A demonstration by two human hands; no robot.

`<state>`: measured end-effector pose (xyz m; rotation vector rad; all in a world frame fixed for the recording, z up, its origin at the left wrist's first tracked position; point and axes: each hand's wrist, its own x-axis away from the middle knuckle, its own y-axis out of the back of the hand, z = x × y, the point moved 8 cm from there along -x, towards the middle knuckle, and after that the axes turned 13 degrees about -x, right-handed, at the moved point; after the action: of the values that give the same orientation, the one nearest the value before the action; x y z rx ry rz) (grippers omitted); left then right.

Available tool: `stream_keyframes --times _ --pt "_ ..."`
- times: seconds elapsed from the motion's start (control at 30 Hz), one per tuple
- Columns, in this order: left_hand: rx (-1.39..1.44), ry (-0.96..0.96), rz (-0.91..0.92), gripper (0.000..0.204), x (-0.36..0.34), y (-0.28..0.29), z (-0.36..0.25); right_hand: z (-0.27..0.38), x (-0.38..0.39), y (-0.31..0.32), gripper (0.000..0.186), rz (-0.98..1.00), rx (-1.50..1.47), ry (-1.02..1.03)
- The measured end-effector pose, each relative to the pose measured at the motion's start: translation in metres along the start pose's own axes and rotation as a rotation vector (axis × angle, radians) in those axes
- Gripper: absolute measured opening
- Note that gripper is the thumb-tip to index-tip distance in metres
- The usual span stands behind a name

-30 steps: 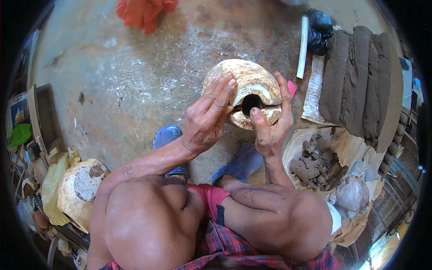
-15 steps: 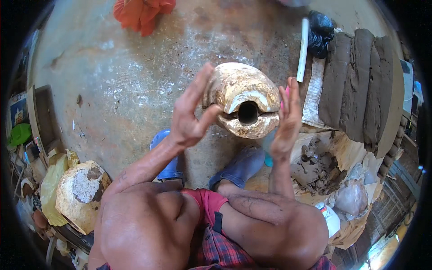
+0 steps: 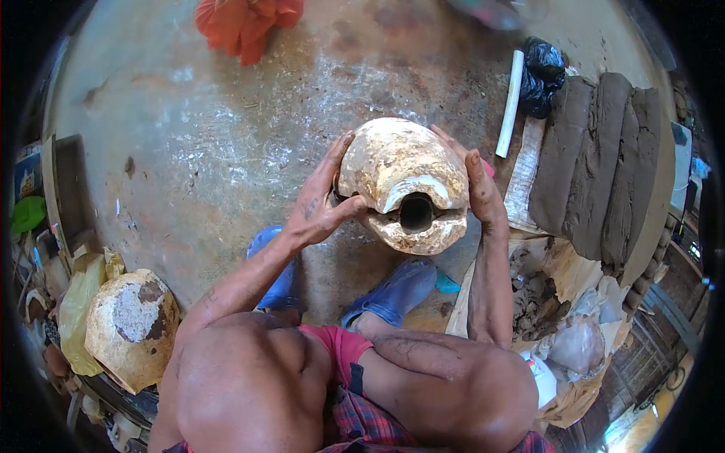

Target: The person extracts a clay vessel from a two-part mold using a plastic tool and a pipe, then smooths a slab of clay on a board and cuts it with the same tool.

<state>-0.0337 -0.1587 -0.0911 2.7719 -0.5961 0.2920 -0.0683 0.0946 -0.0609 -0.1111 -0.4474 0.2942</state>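
Observation:
A rounded, stained off-white mould (image 3: 400, 170), which looks like plaster, is held in front of me above my feet. A seam runs across it, and a dark round hole opens in the side toward me. My left hand (image 3: 321, 200) presses against its left side, thumb near the seam. My right hand (image 3: 483, 189) is against the right side with fingers reaching round the back. A bit of pink shows behind the right fingers; what it is I cannot tell. The mould's underside is hidden.
Grey clay slabs (image 3: 593, 151) lie on a board at right, beside a white tube (image 3: 511, 106) and black plastic bag (image 3: 542, 75). Clay scraps (image 3: 535, 298) sit nearer me. Another stained off-white piece (image 3: 124, 351) stands at lower left. Red cloth or plastic (image 3: 245, 26) lies far off.
Both hands were blurred, with the right palm spread beside the mould. Now they have closed in on its sides, the right fingers curving round it.

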Motion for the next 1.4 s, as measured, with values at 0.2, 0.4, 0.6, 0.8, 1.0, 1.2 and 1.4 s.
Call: stream_keyframes --times 0.2,0.4,0.6,0.8,1.0,1.2,1.4 --pt "0.19 0.01 -0.072 0.119 -0.006 0.005 -0.006 0.014 -0.036 0.001 0.1 0.042 0.048 0.019" --pt "0.15 0.006 -0.19 0.1 -0.046 0.06 -0.025 0.044 -0.079 -0.011 0.115 -0.004 0.175 0.064" --pt "-0.186 0.052 -0.298 0.082 -0.087 0.108 -0.041 0.07 -0.128 -0.009 0.118 0.004 0.486 0.119" --pt "-0.586 0.074 -0.403 0.052 -0.151 0.163 -0.027 0.089 -0.173 -0.011 0.095 0.004 0.45 0.158" --pt "-0.404 0.232 -0.306 0.042 -0.202 0.175 -0.01 0.076 -0.173 0.005 0.081 -0.138 0.524 0.121" --pt "-0.08 0.263 -0.285 0.036 -0.206 0.182 0.003 0.059 -0.145 0.021 0.069 -0.145 0.561 0.092" --pt "0.003 0.326 -0.531 0.054 -0.148 0.174 0.017 0.067 -0.123 -0.028 0.05 0.169 0.711 0.034"
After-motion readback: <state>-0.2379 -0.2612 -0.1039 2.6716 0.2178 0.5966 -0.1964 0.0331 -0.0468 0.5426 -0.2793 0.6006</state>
